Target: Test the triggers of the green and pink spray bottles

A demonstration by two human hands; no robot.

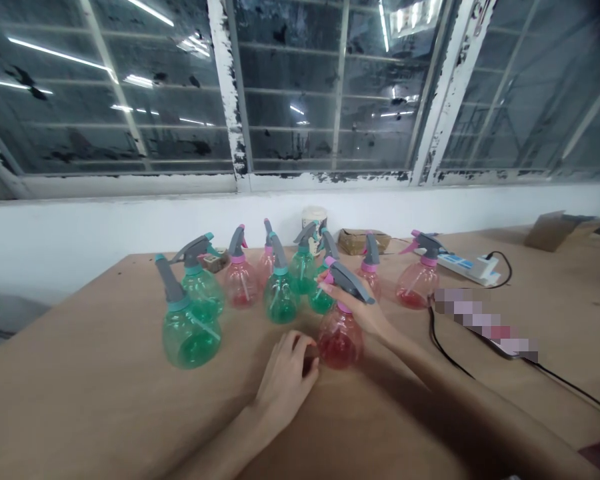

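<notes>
A pink round spray bottle (338, 341) with a grey trigger head stands near the middle of the brown table (105, 400). My right hand (363, 308) is closed round its neck, under the grey trigger. My left hand (286, 377) rests on the table with its curled fingers touching the bottle's lower left side. Just behind stand several more spray bottles, green (280, 293) and pink (241, 281). A larger green one (189, 333) stands to the left, nearest the front.
A pink bottle (416, 283) stands apart at the right beside a white power strip (467, 267). A black cable (443, 347) runs across the right of the table. A paper cup (314, 219) and a small cardboard box (364, 240) sit by the wall under the windows.
</notes>
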